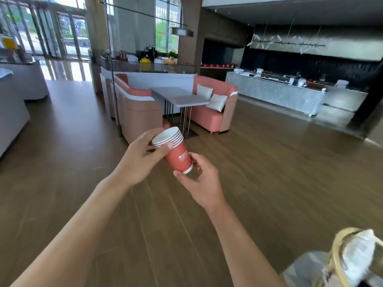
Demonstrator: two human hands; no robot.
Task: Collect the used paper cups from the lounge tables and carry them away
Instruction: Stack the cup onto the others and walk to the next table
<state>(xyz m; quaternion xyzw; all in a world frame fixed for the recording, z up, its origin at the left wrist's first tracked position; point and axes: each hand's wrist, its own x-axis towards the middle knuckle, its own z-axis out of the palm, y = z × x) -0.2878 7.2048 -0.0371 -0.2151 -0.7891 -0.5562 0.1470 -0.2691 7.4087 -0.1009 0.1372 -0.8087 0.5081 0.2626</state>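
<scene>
As both hands hold, cup stack (176,151) tilted, rims up-left

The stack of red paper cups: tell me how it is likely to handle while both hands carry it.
The stack of red paper cups is probably light, since fingertips alone hold it. Several nested rims suggest the walls are stiffer than a single cup's, though paper may still dent. It is tilted, with the left hand at the rim and the right hand at the base, so cups could slip apart.

One stack of nested red cups (178,150), about five rims showing. Two hands. Two pink sofas, two white cushions, one grey table (180,96) between them.
</scene>
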